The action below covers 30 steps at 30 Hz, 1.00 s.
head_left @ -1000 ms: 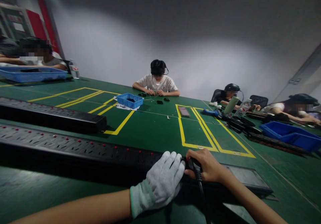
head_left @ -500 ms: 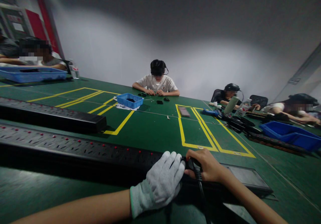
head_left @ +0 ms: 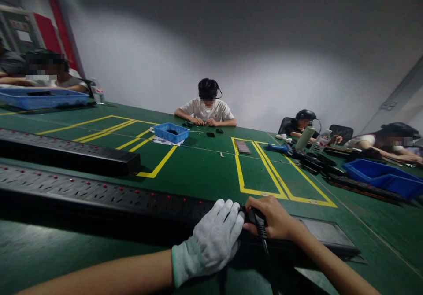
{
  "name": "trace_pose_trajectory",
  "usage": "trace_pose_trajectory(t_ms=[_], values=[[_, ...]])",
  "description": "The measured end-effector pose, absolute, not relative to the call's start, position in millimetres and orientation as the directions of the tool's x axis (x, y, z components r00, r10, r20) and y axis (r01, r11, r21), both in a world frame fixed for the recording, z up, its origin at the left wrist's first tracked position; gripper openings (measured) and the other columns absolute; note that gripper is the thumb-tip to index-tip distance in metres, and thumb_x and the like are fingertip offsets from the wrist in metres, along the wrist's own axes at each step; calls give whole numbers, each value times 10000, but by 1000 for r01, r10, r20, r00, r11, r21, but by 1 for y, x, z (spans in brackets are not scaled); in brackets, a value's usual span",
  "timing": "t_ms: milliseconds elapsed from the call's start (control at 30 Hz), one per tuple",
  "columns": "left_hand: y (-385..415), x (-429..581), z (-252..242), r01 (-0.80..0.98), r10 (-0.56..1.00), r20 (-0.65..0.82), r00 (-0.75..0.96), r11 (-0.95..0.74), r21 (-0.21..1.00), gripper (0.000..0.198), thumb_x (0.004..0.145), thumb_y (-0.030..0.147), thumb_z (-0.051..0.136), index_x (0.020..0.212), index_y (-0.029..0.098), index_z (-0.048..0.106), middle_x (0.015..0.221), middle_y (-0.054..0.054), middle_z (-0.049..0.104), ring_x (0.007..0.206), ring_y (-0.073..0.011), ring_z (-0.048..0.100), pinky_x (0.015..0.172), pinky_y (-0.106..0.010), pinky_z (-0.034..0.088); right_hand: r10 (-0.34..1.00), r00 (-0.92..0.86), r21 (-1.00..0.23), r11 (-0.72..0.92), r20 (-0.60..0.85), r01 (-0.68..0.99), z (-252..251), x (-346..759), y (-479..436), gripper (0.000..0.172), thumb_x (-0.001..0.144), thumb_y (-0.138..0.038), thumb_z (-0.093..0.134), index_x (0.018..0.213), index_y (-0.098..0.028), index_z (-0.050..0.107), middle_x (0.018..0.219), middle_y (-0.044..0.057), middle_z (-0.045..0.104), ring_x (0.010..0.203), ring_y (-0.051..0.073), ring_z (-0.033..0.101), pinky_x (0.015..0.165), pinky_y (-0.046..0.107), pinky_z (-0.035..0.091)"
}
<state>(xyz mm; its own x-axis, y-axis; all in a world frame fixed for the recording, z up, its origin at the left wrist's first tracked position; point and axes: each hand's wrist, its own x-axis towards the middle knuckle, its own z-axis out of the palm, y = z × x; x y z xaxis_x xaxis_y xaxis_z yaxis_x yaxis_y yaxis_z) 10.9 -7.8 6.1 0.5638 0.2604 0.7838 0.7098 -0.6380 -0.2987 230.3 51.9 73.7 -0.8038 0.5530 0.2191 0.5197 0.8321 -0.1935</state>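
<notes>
A long black power strip [head_left: 139,202] with rows of sockets and small red parts runs across the near table, reaching under my hands. My left hand [head_left: 216,233], in a white-grey glove with a green cuff, rests across its top near the right end. The gloved fingers are stretched out and lie side by side; the thumb is hidden. Bare and closed, my right hand [head_left: 274,218] grips a black plug [head_left: 257,220] at the strip, right beside the gloved fingertips. From the plug a black cord [head_left: 266,253] drops toward me. The plug's front is hidden.
Behind lies another black power strip [head_left: 82,152]. A blue basket [head_left: 171,133] stands mid-table, and blue bins [head_left: 383,176] sit at right near a green bottle [head_left: 304,138]. Yellow tape marks the green tabletop [head_left: 205,171]. A person [head_left: 206,105] sits opposite; others work at both sides.
</notes>
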Motion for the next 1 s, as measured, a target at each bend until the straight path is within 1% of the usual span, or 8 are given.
trace_pose_trajectory(t_ms=[200,300,600,1000], values=[[-8,11,11,714,242,803,545,-636,-294,368,892,267,532,1164,53,657,1190,-181,679,1128,-338,637,985,-492,492,552,-805,-191,833,219,520,73,230,53,270,876,-482,567,878,-217,514,685,-18,583,587,140,532,581,243,316],[-8,12,11,713,250,793,555,-634,-299,371,903,283,521,1165,58,657,1189,-178,680,1126,-335,638,982,-491,495,553,-804,-191,832,218,521,73,230,53,267,873,-478,567,887,-216,521,685,-15,585,587,143,536,578,243,316],[-8,12,13,715,237,802,549,-630,-303,365,922,255,476,1167,50,653,1175,-183,684,1123,-330,640,973,-483,499,552,-803,-192,833,224,519,73,231,53,274,873,-484,573,888,-215,524,674,-18,582,582,142,535,576,242,312],[-8,11,9,715,255,787,561,-628,-306,389,918,286,496,1202,58,632,1226,-182,660,1177,-331,608,1029,-488,456,560,-799,-193,828,220,527,74,230,51,268,867,-480,578,890,-218,529,684,-14,593,591,140,539,583,239,323]])
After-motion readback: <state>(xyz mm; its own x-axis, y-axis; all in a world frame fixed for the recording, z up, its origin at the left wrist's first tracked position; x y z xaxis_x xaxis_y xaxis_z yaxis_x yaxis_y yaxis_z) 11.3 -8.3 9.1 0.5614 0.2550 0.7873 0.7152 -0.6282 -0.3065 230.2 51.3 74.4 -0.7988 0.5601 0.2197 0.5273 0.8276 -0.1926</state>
